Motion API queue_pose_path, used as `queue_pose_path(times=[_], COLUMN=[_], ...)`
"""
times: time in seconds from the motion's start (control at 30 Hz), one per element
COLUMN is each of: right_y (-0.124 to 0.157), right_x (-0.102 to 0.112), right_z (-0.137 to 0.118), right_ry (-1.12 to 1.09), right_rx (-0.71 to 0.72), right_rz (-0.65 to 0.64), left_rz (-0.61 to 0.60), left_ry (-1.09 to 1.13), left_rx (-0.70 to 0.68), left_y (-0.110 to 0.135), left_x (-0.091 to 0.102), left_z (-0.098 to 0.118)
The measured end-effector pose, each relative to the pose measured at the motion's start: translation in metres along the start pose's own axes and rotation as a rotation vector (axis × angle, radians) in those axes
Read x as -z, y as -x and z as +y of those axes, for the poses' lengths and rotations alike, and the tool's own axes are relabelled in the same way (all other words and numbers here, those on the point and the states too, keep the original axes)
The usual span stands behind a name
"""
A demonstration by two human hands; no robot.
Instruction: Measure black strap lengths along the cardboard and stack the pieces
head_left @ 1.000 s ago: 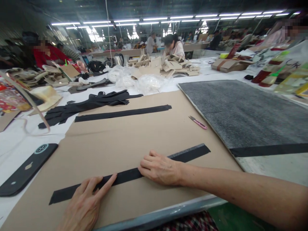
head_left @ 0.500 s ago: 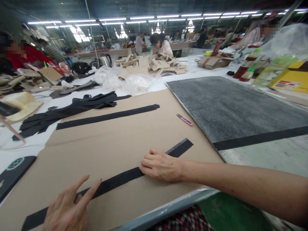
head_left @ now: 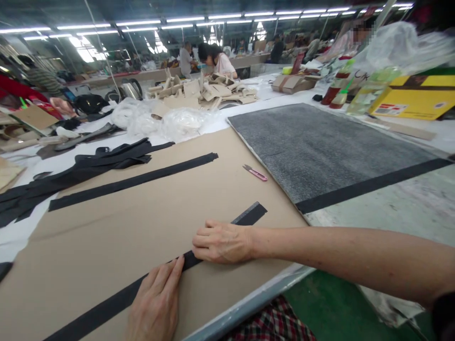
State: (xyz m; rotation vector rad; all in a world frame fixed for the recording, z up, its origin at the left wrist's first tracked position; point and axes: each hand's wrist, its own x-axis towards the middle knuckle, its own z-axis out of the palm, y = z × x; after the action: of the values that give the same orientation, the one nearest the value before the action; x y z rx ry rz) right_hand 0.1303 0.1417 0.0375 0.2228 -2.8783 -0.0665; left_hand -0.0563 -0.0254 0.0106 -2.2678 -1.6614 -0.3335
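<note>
A black strip [head_left: 106,309] lies on a beige sheet [head_left: 142,227], running from eight toward two o'clock. The right hand [head_left: 222,242] rests on it, fingers curled; whether they pinch it I cannot tell. At its eight o'clock, the left hand [head_left: 156,298] lies on the strip, fingers straight and close together. From the right hand, pink-handled snips [head_left: 256,173] lie at one o'clock, a grey panel [head_left: 330,147] at two, another black strip [head_left: 135,181] at ten.

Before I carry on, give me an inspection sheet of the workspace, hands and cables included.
Surface: tan sheet, grey panel at right.
Job's things: black strip on the tan sheet; second strip farther back.
Clutter: dark strip pile, pink snips, beige pieces, clear plastic.
Hands: left hand laid on the black strip; right hand curled over it.
Cables: thin hanging line, perhaps a cord.
Surroundings: person behind, yellow box at right.
</note>
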Motion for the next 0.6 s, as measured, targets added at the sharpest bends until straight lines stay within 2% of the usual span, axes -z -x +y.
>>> queue_pose_path(times=[0.37,0.6], right_y=[0.039,0.059], right_x=[0.005,0.014], right_z=[0.012,0.017], right_ry=[0.043,0.086], right_rx=[-0.004,-0.008], right_rz=[0.03,0.009], left_rz=[-0.11,-0.136], left_ry=[-0.126,-0.133], left_rx=[-0.061,-0.096], left_y=[-0.004,-0.005], left_x=[-0.001,-0.002], left_z=[-0.004,-0.01])
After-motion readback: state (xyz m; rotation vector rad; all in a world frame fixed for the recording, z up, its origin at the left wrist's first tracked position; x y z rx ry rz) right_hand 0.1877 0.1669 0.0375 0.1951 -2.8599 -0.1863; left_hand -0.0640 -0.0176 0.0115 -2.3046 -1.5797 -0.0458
